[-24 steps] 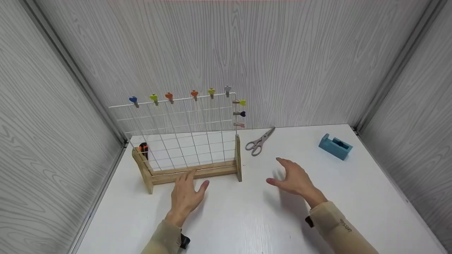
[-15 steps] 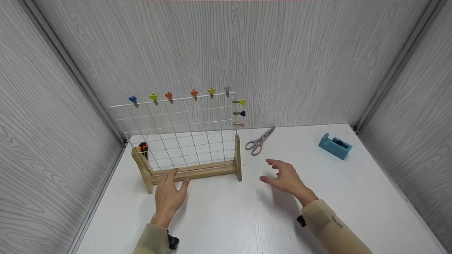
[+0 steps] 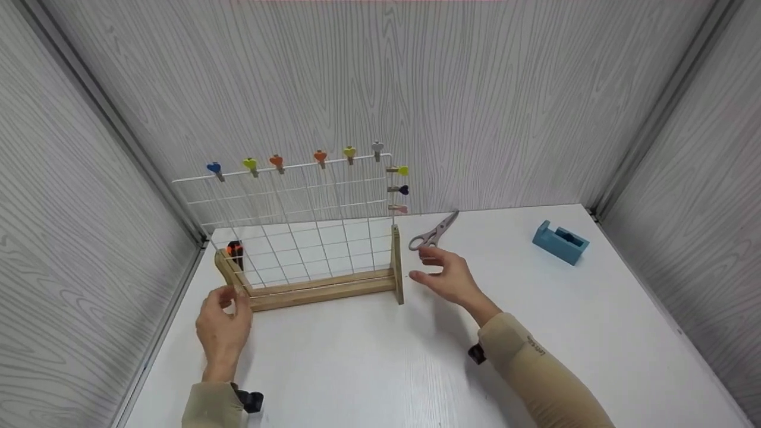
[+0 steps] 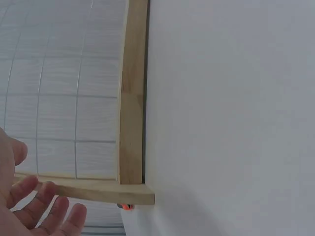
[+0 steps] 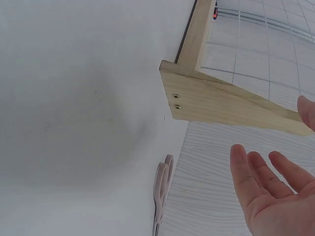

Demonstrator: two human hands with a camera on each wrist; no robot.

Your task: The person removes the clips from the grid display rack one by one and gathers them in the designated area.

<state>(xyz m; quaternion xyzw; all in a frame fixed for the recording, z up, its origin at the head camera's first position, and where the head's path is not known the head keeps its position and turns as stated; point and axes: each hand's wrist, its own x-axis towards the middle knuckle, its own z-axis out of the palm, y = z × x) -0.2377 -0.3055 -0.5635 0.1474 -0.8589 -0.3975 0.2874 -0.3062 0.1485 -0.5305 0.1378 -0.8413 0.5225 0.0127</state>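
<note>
Wire rack on wooden base (image 3: pixel 324 293) parked left of centre on white table (image 3: pixel 357 368). Left end board (image 4: pixel 110 191) flanked by left hand (image 3: pixel 223 324), fingers loosely bent, thumb apart; contact can't be told. Right hand (image 3: pixel 450 279) held near right end board (image 5: pixel 211 101), thumb and fingers spread. Heart clips (image 3: pixel 320 156) clamped along rack's top and right edges. Scissors (image 3: pixel 442 227) placed behind right hand, blue tape dispenser (image 3: pixel 560 245) set farther right.
</note>
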